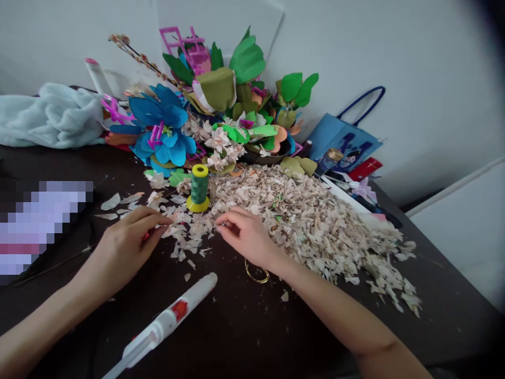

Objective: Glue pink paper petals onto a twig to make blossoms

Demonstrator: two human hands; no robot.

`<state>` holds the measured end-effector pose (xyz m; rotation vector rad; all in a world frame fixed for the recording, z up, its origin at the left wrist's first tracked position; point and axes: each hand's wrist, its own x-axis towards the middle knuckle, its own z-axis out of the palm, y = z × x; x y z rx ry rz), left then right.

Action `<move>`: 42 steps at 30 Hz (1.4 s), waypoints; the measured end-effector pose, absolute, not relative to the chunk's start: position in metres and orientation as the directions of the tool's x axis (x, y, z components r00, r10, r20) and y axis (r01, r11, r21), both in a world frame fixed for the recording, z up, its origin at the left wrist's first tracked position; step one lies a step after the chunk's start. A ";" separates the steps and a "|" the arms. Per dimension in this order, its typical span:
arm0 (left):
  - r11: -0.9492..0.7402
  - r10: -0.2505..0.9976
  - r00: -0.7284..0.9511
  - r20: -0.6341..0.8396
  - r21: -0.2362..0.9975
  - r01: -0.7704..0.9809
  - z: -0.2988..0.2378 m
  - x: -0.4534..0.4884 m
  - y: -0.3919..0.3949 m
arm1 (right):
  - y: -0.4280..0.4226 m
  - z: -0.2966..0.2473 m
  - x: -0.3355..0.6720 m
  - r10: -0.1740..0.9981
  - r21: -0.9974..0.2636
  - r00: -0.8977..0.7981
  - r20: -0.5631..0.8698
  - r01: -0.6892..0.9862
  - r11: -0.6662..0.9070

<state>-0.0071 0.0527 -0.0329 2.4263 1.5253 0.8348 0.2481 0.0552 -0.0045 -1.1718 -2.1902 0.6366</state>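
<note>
- Fingers: the left fingers (pixel 154 220) curl narrow at the edge of the flakes, and the right fingers (pixel 228 218) pinch narrow just beside them; whether either set holds a flake is hidden.
- The counter (pixel 252 326) is dark and carries everything, pushed against the wall corner.
- Paper flowers (pixel 158 126) are heaped at the back, likely put there to leave working room in front.
- The pale flakes (pixel 311 226) spread in a wide pile between the flowers and both hands, thinning toward the left fingers, which puts loose pieces within easy reach.
- A glue gun (pixel 165 321) lies on its side near the front, just below the hands.
- A green thread spool (pixel 198 187) stands upright at the pile's edge.
- A gold ring (pixel 256 272) lies under the right wrist.
</note>
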 end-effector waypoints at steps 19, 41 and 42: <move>-0.459 0.871 0.241 0.428 0.537 0.708 -0.024 -0.001 0.050 | 0.096 -0.027 0.202 0.814 -0.189 -0.554 0.176 0.792 0.580; 0.124 0.920 0.330 -0.212 0.955 0.268 -0.024 0.000 0.048 | 0.068 -0.007 0.213 0.813 -0.970 -0.579 -0.070 0.229 0.079; 0.126 0.914 0.339 -0.224 0.950 0.287 -0.024 0.000 0.048 | 0.069 -0.006 0.214 0.809 -0.967 -0.583 -0.075 0.241 0.084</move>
